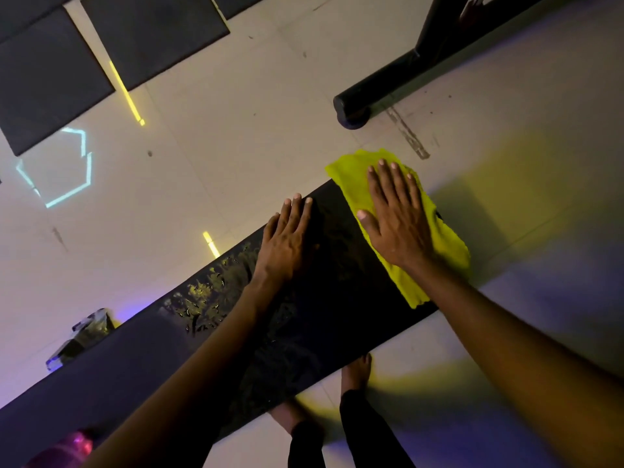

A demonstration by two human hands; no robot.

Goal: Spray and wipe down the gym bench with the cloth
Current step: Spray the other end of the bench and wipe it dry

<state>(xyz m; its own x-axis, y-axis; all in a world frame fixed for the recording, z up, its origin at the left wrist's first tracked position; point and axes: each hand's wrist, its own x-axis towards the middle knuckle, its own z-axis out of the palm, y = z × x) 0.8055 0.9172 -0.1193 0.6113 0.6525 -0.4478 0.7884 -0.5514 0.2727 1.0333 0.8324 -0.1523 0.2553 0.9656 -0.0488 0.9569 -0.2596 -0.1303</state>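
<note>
Head view: looking down on a long black padded gym bench counter (324,298) running diagonally from lower left to upper right over a pale tiled floor (216,136).
Cloth: bright yellow-green microfibre cloth (442,238) lies at the far right end of the counter, spread flat, its edges hanging past the end and both sides of the pad.
Right hand: right hand (395,217) lies palm-down on the cloth, fingers (388,184) straight and slightly spread, pressing flat, not gripping.
Left hand: left hand (287,238) rests palm-down on the bare pad just left of the cloth, fingers together and extended to the far edge, holding nothing.
Counter surface: wet droplets and streaks (209,298) glint on the pad left of the left forearm; the patch under the hands looks dark and dull.
Spray bottle: cannot tell; a blurred pink object (67,447) sits at the lower left edge, a dim translucent object (81,336) sits beyond the counter on the floor.
Floor: black rubber mats (152,32) top left, black metal frame tube (388,92) top right, light-blue hexagon reflection (57,167) at left.
Person: bare feet (358,369) and dark trouser legs show below the near edge of the counter.
</note>
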